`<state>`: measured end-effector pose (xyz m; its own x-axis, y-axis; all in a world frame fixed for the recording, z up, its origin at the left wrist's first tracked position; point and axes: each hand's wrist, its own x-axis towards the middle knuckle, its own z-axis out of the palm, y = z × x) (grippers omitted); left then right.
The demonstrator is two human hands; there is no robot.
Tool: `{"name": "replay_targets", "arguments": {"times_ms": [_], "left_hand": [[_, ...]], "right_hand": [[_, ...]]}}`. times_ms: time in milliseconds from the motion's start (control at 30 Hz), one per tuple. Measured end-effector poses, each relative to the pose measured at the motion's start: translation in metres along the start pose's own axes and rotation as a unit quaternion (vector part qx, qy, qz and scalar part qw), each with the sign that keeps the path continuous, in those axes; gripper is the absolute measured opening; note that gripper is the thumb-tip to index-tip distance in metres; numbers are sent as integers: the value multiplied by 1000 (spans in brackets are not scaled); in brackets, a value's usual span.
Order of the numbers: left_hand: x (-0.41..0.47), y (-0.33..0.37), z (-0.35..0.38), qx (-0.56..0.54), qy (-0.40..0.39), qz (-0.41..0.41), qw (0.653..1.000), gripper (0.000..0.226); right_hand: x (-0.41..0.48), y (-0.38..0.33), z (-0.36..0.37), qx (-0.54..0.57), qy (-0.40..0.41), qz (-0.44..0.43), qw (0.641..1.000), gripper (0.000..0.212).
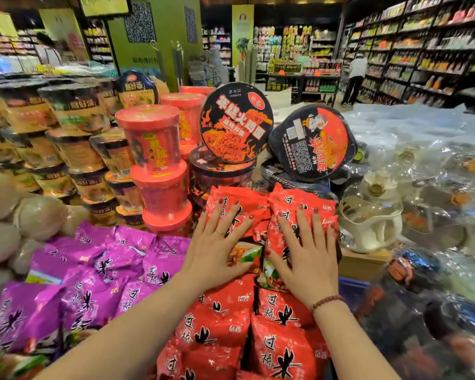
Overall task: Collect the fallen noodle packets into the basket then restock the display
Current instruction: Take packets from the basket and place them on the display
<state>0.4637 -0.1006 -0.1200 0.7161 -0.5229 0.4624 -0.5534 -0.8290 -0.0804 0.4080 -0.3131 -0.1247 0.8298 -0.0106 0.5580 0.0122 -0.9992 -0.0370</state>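
Head view, shop display of instant noodles.

Far left of the left hand: tan noodle cups (74, 149), stacked in several tiers and lying on their sides. Nearer than these, left of the left forearm: purple noodle packets (93, 270), lying flat and overlapping.

Just beyond and left of the left hand's fingertips: red cups (154, 160), upright, stacked three high.

Left hand (217, 248): palm down, fingers straight and spread, laid flat on the top red noodle packet (242, 207). Nothing is gripped. The thumb lies over the packet's printed food picture. There is a thin ring (219, 231) on one finger.

Beyond the left hand's fingertips: a flame-print black bowl (235, 122) stands on edge, lid toward the camera, on top of other bowls. Beyond the right hand's fingertips: a second black bowl (313, 141), also tilted up, lid forward.

Right hand (307, 250): palm down, fingers straight, laid flat on the adjoining red packet (294, 201), which touches the packet under the left hand. No grasp here either. A bead bracelet (328, 300) sits on the wrist.

On the near side of both hands, between and under the forearms: rows of red packets (220, 319), packed edge to edge.

Just right of the right hand: a white wrapped item (373, 223) on a cardboard box (368, 263). Right of the right wrist: a blue edge (351, 286); cannot tell whether it is the basket. Farther right: clear plastic-wrapped goods (436, 174), blurred.
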Motion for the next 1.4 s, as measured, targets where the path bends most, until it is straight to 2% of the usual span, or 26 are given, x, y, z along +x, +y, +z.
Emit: {"name": "replay_targets", "arguments": {"times_ms": [167, 333, 467, 600, 767, 900, 1100, 1233, 1400], "left_hand": [[9, -9, 10, -44, -49, -5, 998, 88], [4, -9, 17, -75, -58, -5, 995, 89], [4, -6, 4, -52, -88, -18, 995, 88], [-8, -11, -23, -100, -46, -8, 994, 78], [-57, -40, -59, -136, 58, -14, 989, 54], [-128, -66, -92, -108, 90, -86, 986, 47], [-262, -108, -134, -49, 67, -235, 968, 44], [-364, -124, -163, -17, 22, -343, 939, 45], [-494, -126, -192, 25, -16, -481, 876, 44]], "right_hand": [[4, 1, 13, -26, -9, -8, 1000, 81], [1, -1, 14, -23, -14, -4, 1000, 80], [3, -3, 3, -25, -44, -5, 999, 81], [2, -12, -17, 0, -25, -21, 999, 72], [-3, -67, -50, 112, 23, -94, 989, 51], [-11, -139, -66, 226, 40, -188, 955, 44], [-43, -259, -61, 311, -17, -308, 899, 40], [-79, -341, -58, 358, -87, -388, 844, 36], [-134, -432, -50, 395, -162, -463, 777, 39]]}}
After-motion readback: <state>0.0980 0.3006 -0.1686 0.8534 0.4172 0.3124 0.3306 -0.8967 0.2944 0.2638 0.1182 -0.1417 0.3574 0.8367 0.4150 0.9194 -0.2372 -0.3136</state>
